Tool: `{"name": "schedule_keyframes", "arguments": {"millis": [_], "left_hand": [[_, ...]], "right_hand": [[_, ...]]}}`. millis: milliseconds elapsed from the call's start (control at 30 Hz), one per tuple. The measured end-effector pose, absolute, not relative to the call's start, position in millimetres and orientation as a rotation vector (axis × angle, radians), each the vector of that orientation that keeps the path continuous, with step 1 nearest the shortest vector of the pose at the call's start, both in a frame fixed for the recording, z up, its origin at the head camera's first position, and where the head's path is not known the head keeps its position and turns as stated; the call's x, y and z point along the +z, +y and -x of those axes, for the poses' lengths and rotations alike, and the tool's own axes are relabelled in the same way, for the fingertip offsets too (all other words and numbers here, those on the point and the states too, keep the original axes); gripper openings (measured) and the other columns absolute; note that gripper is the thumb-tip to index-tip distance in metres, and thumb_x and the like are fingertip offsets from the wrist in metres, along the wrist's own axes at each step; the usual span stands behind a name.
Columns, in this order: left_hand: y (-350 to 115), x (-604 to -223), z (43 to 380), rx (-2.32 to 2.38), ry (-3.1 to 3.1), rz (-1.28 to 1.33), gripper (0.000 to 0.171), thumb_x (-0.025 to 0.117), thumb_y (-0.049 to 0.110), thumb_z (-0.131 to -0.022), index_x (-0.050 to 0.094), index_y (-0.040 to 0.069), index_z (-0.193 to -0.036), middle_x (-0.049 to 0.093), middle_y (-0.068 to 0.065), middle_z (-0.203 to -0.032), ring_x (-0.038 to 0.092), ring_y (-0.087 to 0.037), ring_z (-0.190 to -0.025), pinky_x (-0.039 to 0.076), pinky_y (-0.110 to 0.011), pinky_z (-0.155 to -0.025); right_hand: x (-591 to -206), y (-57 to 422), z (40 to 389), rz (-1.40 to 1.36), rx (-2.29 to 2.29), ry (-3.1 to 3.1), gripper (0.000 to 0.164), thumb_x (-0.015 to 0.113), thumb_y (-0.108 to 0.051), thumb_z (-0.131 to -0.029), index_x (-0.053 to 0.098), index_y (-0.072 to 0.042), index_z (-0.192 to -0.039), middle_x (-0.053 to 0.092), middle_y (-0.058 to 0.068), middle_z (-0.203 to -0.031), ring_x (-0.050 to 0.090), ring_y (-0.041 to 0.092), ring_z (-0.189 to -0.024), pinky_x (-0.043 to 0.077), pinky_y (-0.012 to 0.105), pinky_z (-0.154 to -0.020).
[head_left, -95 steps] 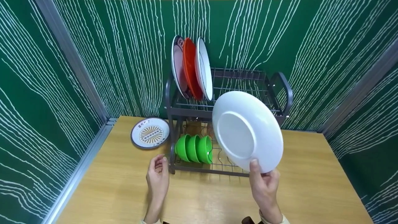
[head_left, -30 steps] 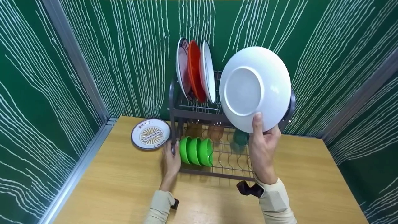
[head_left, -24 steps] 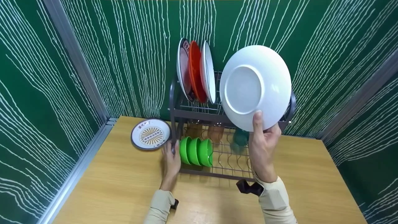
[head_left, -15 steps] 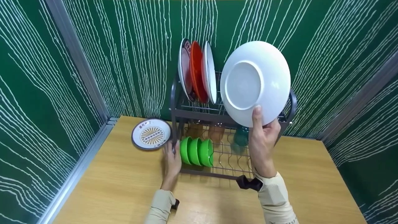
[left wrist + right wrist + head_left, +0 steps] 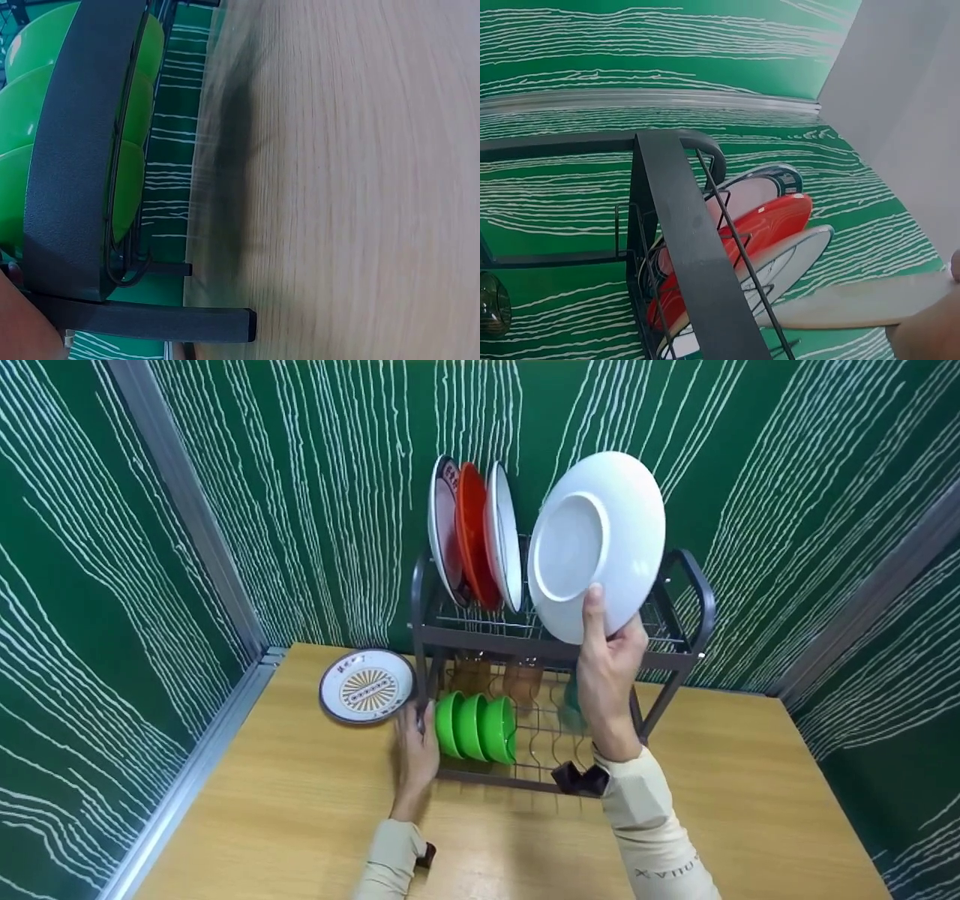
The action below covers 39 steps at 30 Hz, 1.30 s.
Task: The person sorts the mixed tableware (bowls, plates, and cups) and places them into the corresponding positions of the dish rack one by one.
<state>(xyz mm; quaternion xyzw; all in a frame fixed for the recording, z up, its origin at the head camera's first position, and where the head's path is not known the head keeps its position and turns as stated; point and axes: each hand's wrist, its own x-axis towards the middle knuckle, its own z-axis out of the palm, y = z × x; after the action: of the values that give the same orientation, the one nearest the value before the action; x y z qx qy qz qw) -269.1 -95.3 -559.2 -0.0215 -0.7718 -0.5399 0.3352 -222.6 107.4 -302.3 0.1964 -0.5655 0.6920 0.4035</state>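
Observation:
My right hand point(image 5: 611, 675) grips a white plate point(image 5: 630, 540) by its lower edge, thumb on the underside. The plate is tilted up over the top tier of a dark dish rack point(image 5: 495, 639), right of the plates standing there. In the right wrist view the held plate point(image 5: 855, 304) shows edge-on beside them. Standing on that tier are a dark-rimmed plate point(image 5: 442, 525), a red plate point(image 5: 474, 536) and a white plate point(image 5: 506, 536). My left hand point(image 5: 416, 746) holds the rack's left front post, beside three green bowls point(image 5: 496, 729) on the lower tier.
A patterned plate point(image 5: 367, 690) lies flat on the wooden table point(image 5: 300, 810), left of the rack. Behind the bowls, amber glasses point(image 5: 523, 679) and a teal glass point(image 5: 571, 705) are on the lower tier. A green wall point(image 5: 337, 510) with white lines stands behind.
My right hand has raised the white plate from in front of the rack to above its top tier, lately shifting left and turning it. My left hand has moved onto the rack's post.

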Motion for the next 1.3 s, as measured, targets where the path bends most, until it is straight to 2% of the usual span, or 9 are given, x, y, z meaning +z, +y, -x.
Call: {"name": "schedule_keyframes", "arguments": {"millis": [433, 733, 867, 1033, 1300], "left_hand": [[-94.2, -557.9, 266.6, -1.461, -1.975, 0.055, 0.016, 0.051, 0.017, -0.099, 0.058, 0.006, -0.108, 0.051, -0.009, -0.109, 0.045, -0.028, -0.11, 0.037, -0.043, -0.092], [-95.0, -559.8, 268.1, -1.464, -1.977, 0.057, 0.014, 0.053, 0.009, -0.097, 0.058, 0.003, -0.108, 0.05, -0.01, -0.11, 0.044, -0.028, -0.11, 0.037, -0.045, -0.093], [-95.1, -559.5, 266.9, -1.463, -1.996, 0.042, 0.013, 0.053, 0.01, -0.097, 0.058, 0.004, -0.107, 0.05, -0.011, -0.111, 0.044, -0.03, -0.112, 0.036, -0.046, -0.094], [-95.5, -558.7, 267.3, -1.468, -1.991, 0.064, 0.016, 0.052, 0.01, -0.097, 0.057, 0.0, -0.108, 0.05, -0.012, -0.111, 0.044, -0.029, -0.111, 0.036, -0.045, -0.094], [-94.8, -559.4, 268.6, -1.406, -1.986, 0.062, 0.018, 0.052, 0.014, -0.098, 0.059, 0.001, -0.108, 0.053, -0.014, -0.11, 0.046, -0.032, -0.11, 0.039, -0.046, -0.092]], "right_hand": [[-279.1, 86.8, 217.7, -0.455, 1.725, -1.528, 0.029, 0.049, -0.004, -0.097, 0.053, 0.005, -0.125, 0.059, 0.022, -0.12, 0.059, 0.034, -0.11, 0.049, 0.045, -0.092], [-279.2, 86.7, 227.6, -0.45, 1.696, -1.601, 0.031, 0.048, -0.004, -0.098, 0.05, 0.009, -0.125, 0.06, 0.022, -0.116, 0.061, 0.033, -0.105, 0.049, 0.048, -0.09], [-279.2, 87.8, 230.8, -0.435, 1.711, -1.618, 0.031, 0.049, -0.006, -0.098, 0.051, 0.01, -0.124, 0.061, 0.023, -0.115, 0.061, 0.034, -0.104, 0.051, 0.047, -0.087], [-278.7, 88.2, 236.0, -0.441, 1.717, -1.644, 0.031, 0.049, -0.008, -0.098, 0.052, 0.01, -0.123, 0.062, 0.023, -0.112, 0.062, 0.033, -0.1, 0.053, 0.042, -0.083], [-282.5, 86.4, 243.3, -0.477, 1.736, -1.689, 0.034, 0.048, -0.008, -0.099, 0.049, 0.01, -0.128, 0.06, 0.022, -0.119, 0.061, 0.031, -0.107, 0.052, 0.039, -0.087]]}}
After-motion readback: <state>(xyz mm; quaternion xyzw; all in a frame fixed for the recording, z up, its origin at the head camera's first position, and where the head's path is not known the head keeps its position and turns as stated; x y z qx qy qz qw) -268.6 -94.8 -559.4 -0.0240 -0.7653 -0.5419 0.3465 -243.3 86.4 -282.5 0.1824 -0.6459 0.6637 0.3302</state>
